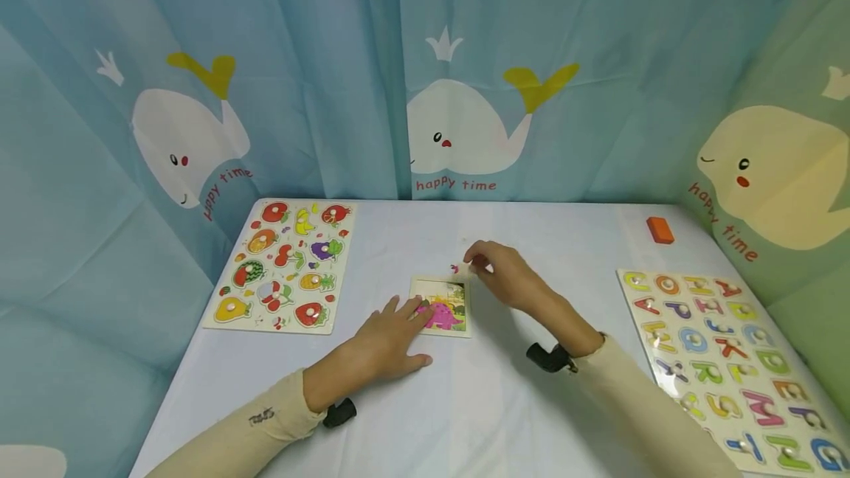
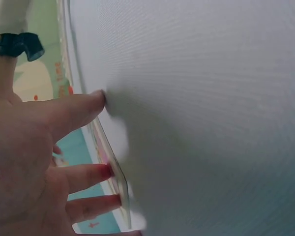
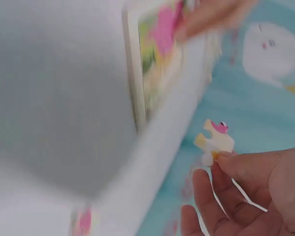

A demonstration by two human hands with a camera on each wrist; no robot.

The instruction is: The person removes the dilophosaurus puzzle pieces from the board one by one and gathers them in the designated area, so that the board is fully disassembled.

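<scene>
A small square jigsaw puzzle with a pink dinosaur picture lies mid-table in its pale frame. My left hand rests at its left side, fingers spread and fingertips over the puzzle's edge; in the left wrist view, two fingers of that hand touch the thin board. Beyond the puzzle's upper right corner, my right hand pinches a puzzle piece between thumb and fingers. That piece is cream with a pink patch and an eye printed on it. Part of the dinosaur is hidden under my left fingers.
A fruit peg board lies at the back left, a letter peg board at the right. Behind the latter sits an orange block. A blurred pink piece shows low in the right wrist view. Whale-print curtains enclose the table.
</scene>
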